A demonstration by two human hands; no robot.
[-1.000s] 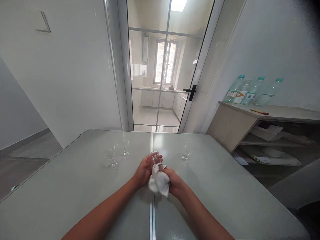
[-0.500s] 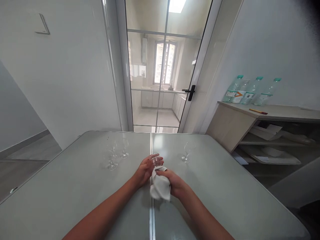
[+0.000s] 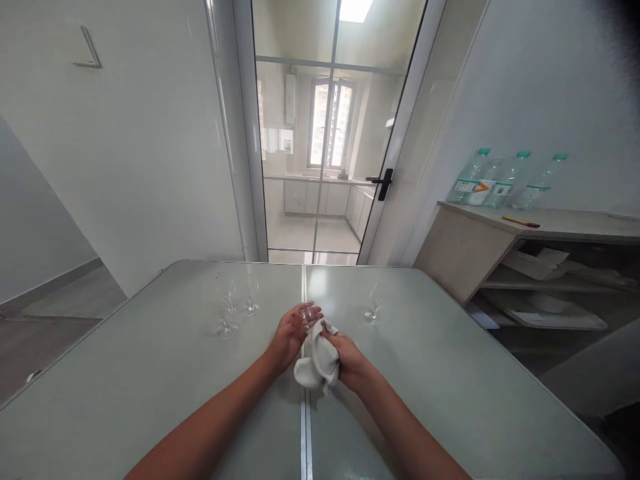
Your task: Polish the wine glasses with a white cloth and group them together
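While the left hand (image 3: 287,337) cradles a clear glass (image 3: 309,315), its fingers wrapped around the far side, the right hand (image 3: 351,363) pinches a white cloth (image 3: 320,365) against the near end of that glass. The glass is held tilted above the table (image 3: 150,393); its exposed end points away from the person and slightly left, and the cloth covers the rest. The right thumb lies on top of the cloth; the position of the fingers beneath cannot be told. Loose folds of cloth hang below the grip.

Both forearms enter from the lower corners and converge in a V, meeting over the metal seam strip (image 3: 306,433) that divides the tabletop. Contact between the forearms and the surface cannot be determined.

To the left of the hands, a stretch of tabletop leads to three stemmed glasses (image 3: 227,329), grouped close together. To the right, a single stemmed glass (image 3: 373,316) stands upright, apart from the right hand and farther from the person. Lateral room is therefore available on each side.

The far table edge runs just before a glass-paned door (image 3: 333,230). The far corners are angled off. Along the right edge stands a cabinet (image 3: 463,253) bearing plastic bottles (image 3: 505,187); along the left edge, floor (image 3: 50,320) is visible.
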